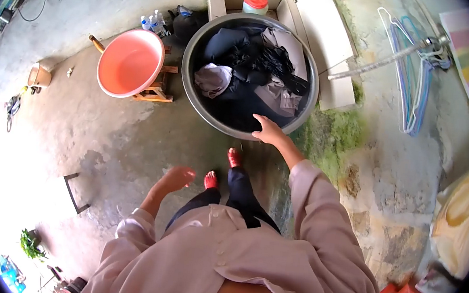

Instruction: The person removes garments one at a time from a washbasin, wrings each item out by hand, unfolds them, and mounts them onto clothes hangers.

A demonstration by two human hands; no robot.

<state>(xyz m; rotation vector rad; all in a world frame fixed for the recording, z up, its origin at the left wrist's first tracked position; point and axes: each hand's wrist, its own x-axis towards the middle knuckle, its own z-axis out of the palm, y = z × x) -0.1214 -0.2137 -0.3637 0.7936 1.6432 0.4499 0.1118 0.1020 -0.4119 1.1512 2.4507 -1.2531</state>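
A large metal basin (189,96) stands in front of me, filled with dark clothes (223,44) and some light ones, among them a pale bunched garment (213,79). Over its near right rim my right hand (269,131) reaches with thumb and fingers apart, holding nothing. I cannot tell whether it touches the rim. My left hand (176,178) hangs low at my left side, away from the basin. Motion blurs its fingers, and no object shows in it.
To the left, a pink basin (131,64) rests on a wooden stool (158,93). Behind the metal basin is a red-lidded tub (256,2). Hangers (411,80) and a hose (371,65) are at the right wall. Green moss (333,140) covers the floor beside the basin.
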